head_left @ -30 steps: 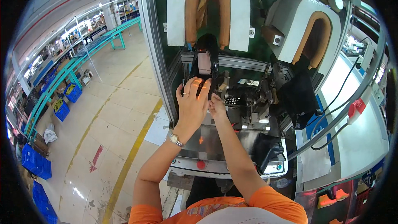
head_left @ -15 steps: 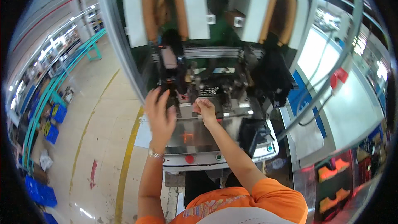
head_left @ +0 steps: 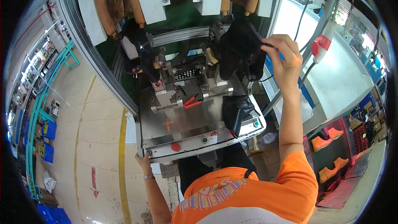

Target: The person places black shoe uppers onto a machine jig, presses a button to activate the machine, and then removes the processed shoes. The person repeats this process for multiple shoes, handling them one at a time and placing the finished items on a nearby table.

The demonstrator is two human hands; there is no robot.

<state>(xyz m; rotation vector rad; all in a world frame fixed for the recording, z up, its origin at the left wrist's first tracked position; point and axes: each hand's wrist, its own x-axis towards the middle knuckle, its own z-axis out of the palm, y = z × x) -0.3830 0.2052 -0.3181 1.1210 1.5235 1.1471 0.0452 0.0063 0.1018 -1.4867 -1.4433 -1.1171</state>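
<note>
With its thumb and fingers pinched, my right hand (head_left: 287, 58) holds the edge of a black shoe upper (head_left: 238, 45), which sits on the machine's right station. My left hand (head_left: 144, 163) is at the front left corner of the machine, fingers apart, its thumb at a small button (head_left: 148, 152); part of that hand is hidden below the panel edge. Another black upper (head_left: 134, 47) with a grey patch hangs at the left station. A loose black leather piece (head_left: 235, 116) lies on the right of the metal tabletop (head_left: 182, 122). Between the stations rests a red-handled tool (head_left: 192, 101).
Tan U-shaped pads (head_left: 103, 4) in white housings hang above the stations. A red button (head_left: 175, 147) and a green button (head_left: 204, 140) sit on the front panel. A red plug connector (head_left: 321, 49) hangs at right. Orange shoe forms (head_left: 321, 143) stand on a lower right rack.
My left hand has dropped from the left station to the front corner. My right hand has moved from the middle fixture up and right onto the right upper. The view has shifted.
</note>
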